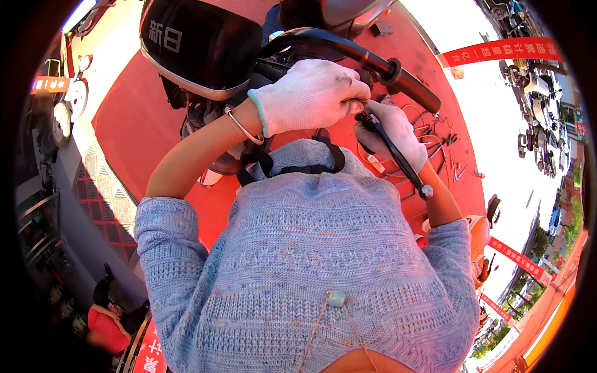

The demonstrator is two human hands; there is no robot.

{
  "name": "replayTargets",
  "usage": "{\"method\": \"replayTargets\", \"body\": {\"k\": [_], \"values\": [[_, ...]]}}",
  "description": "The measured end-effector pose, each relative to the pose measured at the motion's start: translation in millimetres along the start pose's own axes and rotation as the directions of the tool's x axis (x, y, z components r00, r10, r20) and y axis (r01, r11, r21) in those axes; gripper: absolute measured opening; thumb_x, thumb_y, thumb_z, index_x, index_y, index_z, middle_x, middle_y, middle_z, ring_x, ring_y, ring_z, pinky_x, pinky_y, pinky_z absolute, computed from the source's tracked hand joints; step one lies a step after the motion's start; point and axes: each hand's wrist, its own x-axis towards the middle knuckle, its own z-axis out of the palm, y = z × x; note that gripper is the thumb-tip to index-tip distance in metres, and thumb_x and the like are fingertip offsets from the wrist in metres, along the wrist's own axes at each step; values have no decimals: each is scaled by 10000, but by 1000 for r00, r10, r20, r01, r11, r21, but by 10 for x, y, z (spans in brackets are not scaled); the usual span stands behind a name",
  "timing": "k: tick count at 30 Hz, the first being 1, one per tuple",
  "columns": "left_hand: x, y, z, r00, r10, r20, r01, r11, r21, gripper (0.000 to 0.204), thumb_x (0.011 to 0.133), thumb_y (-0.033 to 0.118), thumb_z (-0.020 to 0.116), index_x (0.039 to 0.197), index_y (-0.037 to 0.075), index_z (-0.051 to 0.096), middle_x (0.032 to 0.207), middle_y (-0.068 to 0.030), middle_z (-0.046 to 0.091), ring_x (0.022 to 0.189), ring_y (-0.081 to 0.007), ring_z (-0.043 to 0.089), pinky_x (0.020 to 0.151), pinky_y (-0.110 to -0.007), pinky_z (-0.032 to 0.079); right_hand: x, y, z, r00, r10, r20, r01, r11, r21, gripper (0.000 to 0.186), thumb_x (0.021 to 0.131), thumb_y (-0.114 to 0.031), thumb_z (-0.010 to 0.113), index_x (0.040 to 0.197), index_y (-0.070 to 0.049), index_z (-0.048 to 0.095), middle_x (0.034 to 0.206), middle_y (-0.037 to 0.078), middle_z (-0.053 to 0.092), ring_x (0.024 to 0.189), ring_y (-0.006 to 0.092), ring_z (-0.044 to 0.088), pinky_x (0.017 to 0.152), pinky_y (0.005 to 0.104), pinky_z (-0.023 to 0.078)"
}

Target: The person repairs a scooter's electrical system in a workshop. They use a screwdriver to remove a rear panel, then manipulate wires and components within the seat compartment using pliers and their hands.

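My left hand (314, 94), in a white knit work glove, is closed in a pinch beside the handlebar (339, 42). What its fingertips hold is hidden; they meet the inner end of a black brake lever (393, 149). Gloved as well, my right hand (398, 132) is wrapped round that lever, whose ball-shaped tip points back toward my right forearm. The lever appears apart from the bar. Beyond my hands, the black rubber grip (413, 86) is on the bar's right end. The scooter's glossy black front panel (199, 46) stands at the left.
Several hand tools (438, 146) and cables lie on the red mat (137, 115) to the right. An orange vehicle part (477, 233) is close to my right elbow. Red banner tape (497, 53) runs along the right side. A person in red (107, 326) is at the lower left.
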Motion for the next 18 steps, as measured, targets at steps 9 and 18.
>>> {"method": "replayTargets", "body": {"k": [9, 18], "values": [[-13, 19, 33, 969, 214, 126, -232, 961, 153, 158, 801, 123, 531, 908, 114, 646, 764, -71, 580, 732, -265, 620, 623, -367, 498, -20, -53, 36, 955, 85, 284, -161, 954, 254, 190, 744, -130, 587, 889, -8, 581, 622, 51, 539, 572, 128, 515, 556, 289, 426], [67, -2, 109, 962, 91, 258, -157, 955, 251, 171, 794, 135, 551, 902, 126, 682, 839, -68, 661, 814, -262, 651, 671, -370, 539, 41, 4, 76, 901, 108, 420, -281, 883, 376, 149, 770, -137, 630, 811, -10, 564, 645, 9, 537, 586, 89, 496, 529, 248, 408]]}}
